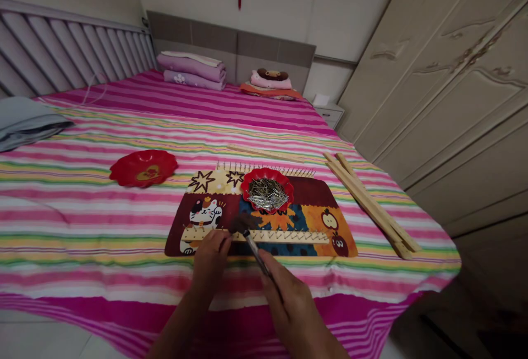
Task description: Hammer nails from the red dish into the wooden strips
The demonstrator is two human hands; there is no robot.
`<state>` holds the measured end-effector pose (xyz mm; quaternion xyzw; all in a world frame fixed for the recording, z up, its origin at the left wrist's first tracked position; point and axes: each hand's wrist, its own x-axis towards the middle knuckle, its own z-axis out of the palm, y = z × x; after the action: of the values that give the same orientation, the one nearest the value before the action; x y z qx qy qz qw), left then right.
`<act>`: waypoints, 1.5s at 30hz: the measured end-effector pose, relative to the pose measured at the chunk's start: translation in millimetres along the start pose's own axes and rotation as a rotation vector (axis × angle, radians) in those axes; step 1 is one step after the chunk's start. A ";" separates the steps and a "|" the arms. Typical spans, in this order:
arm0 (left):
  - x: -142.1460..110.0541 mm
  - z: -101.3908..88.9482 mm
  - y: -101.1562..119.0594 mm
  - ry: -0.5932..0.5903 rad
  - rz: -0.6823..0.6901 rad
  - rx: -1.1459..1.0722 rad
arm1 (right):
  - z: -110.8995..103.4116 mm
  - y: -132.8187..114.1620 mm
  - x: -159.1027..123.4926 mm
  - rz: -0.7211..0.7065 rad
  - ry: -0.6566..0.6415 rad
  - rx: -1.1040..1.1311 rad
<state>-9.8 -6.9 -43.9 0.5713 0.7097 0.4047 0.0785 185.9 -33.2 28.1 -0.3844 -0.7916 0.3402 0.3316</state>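
Here, a nail-studded wooden strip (284, 237) lay just inside the six-o'clock edge of the mat (319, 189). The right hand (289, 293) had its grip wrapped round a hammer (254, 250); the left hand (211, 255) was at the strip, its grip too blurred to tell. A red bowl (245, 187) of nails (268, 195) stood at one o'clock from the hammer head, and the striped sheet (91, 216) gave sideways room toward nine o'clock.
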 end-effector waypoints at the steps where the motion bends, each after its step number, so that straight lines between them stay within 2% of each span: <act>1: 0.1 -0.1 -0.2 0.000 0.002 -0.010 | -3.7 0.7 -4.5 0.019 0.065 0.028; 3: 0.5 -0.1 -1.1 0.001 0.002 -0.019 | -12.0 4.7 -14.7 0.130 0.194 0.106; 7: 1.3 1.1 -4.9 0.015 -0.001 -0.016 | -31.9 17.6 -31.5 0.572 0.543 0.465; 9: 1.3 0.6 -6.4 0.018 -0.004 -0.012 | -42.6 26.3 -37.0 0.718 0.714 0.619; 11: 1.3 -2.6 -5.7 0.027 0.000 0.010 | -51.6 38.7 -43.1 0.770 0.805 0.693; 15: 5.6 -16.8 5.6 0.087 0.046 0.085 | -56.3 72.1 -62.0 0.760 0.899 0.781; 18: 18.5 -25.0 21.5 0.097 0.064 0.139 | -48.7 93.9 -76.9 0.745 0.937 0.872; 21: 40.1 -21.5 39.1 0.012 0.111 0.151 | -40.2 106.1 -85.6 0.731 0.947 0.951; 27: 88.5 10.6 66.0 -0.177 0.171 0.339 | -33.7 115.5 -88.1 0.723 0.951 0.954; 31: 112.6 28.5 74.9 -0.264 0.083 0.598 | -33.0 121.0 -88.1 0.722 0.949 0.959; 35: 125.6 37.1 82.7 -0.295 -0.003 0.715 | -32.6 125.2 -88.3 0.725 0.941 0.979; 40: 132.6 41.3 89.7 -0.356 -0.097 0.687 | -32.2 127.6 -88.3 0.712 0.930 0.992; 45: 134.3 48.5 89.4 -0.394 -0.112 0.647 | -31.6 128.8 -88.3 0.691 0.941 0.983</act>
<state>39.9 135.8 30.6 0.5939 0.8021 0.0374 0.0509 302.9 -37.0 -80.0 -0.5227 -0.1591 0.5382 0.6418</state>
